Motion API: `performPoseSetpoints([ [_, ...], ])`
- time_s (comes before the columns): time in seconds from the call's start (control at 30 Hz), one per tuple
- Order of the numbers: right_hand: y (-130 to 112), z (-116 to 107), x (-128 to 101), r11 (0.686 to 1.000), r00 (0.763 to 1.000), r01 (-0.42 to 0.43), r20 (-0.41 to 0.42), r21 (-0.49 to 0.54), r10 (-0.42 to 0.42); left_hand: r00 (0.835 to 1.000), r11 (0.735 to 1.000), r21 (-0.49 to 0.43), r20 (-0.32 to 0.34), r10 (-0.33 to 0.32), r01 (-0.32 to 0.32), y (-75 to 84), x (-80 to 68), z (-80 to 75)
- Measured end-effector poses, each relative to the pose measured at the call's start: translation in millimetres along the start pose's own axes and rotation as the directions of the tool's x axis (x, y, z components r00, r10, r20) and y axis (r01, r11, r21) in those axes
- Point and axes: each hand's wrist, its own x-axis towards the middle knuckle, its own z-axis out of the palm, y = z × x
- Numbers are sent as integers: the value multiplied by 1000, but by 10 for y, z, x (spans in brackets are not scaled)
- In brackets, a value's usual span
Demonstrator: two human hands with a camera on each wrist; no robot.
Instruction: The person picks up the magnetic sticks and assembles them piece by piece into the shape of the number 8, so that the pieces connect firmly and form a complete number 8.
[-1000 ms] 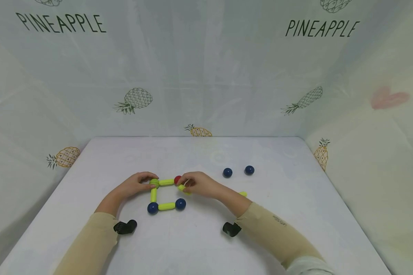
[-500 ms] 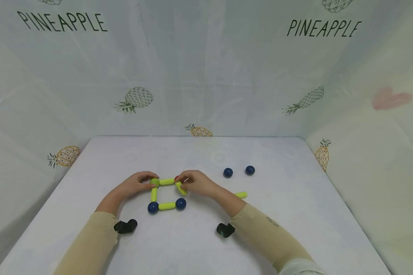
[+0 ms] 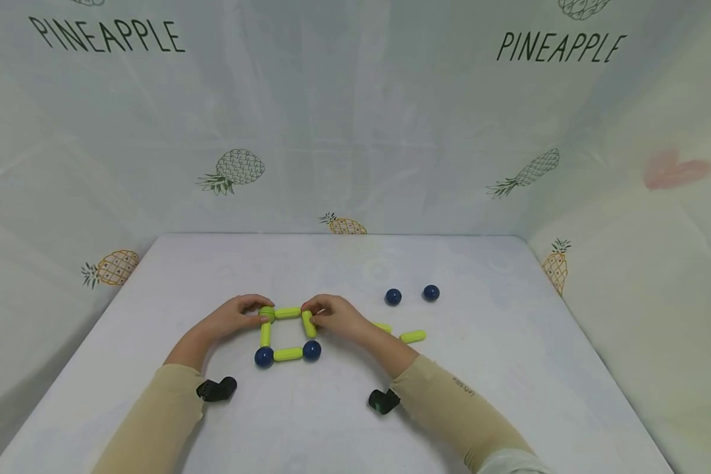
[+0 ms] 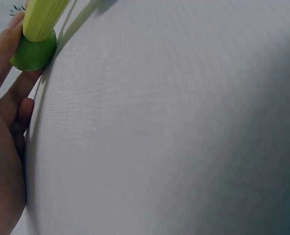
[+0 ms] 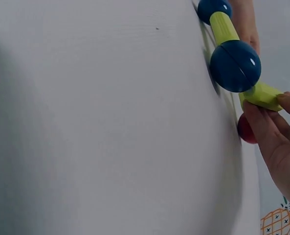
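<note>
1. Behind everything we see a pale printed sheet (image 3: 355,99) bearing pineapples and the word PINEAPPLE, with a blurred red heart (image 3: 677,170) on its right side.
2. In front of it stands a white table (image 3: 480,408).
3. A beige left sleeve (image 3: 151,421) and a beige right sleeve (image 3: 459,408) come in from the near side.
4. Left of the table's middle we find a four-sided ball-and-rod frame (image 3: 288,354), lying between the two hands.
5. The right hand (image 3: 334,317) pinches a yellow-green rod (image 3: 309,324) along the frame's right side; we cannot tell whether its near end touches the blue ball there.
6. The left hand (image 3: 234,316) grips the green ball (image 3: 266,315) at the far left corner.
7. At each sleeve we notice a black wrist camera (image 3: 216,390).
8. Two loose yellow-green rods (image 3: 413,336) lie to the right, one partly behind the right forearm.
9. Blue balls (image 3: 264,357) mark both near corners; the red ball (image 5: 246,129) at the far right corner is mostly covered by fingers, and two loose blue balls (image 3: 394,297) rest farther back, apart.
</note>
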Motion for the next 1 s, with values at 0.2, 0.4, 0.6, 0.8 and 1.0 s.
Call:
performPoseSetpoints([
  [0.2, -14, 28, -22, 1000, 1000, -14, -14, 18, 14, 1000, 1000, 0, 1, 0, 0, 1, 0, 1],
  [0.4, -19, 49, -48, 997, 1000, -23, -17, 67, 24, 1000, 1000, -13, 2, 10, -10, 20, -8, -2],
  [0.6, -3, 73, -58, 997, 997, -56, -43, 45, 58, 1000, 1000, -14, 5, 11, -11, 33, -12, -2],
  [0.8, 22, 80, -67, 994, 995, -95, -32, 60, 97, 1000, 1000, 18, -1, 10, -10, 42, -20, -4],
  [1.0, 36, 68, -78, 995, 995, -95, -25, 30, 96, 1000, 1000, 14, -1, 9, -9, 86, -34, -6],
])
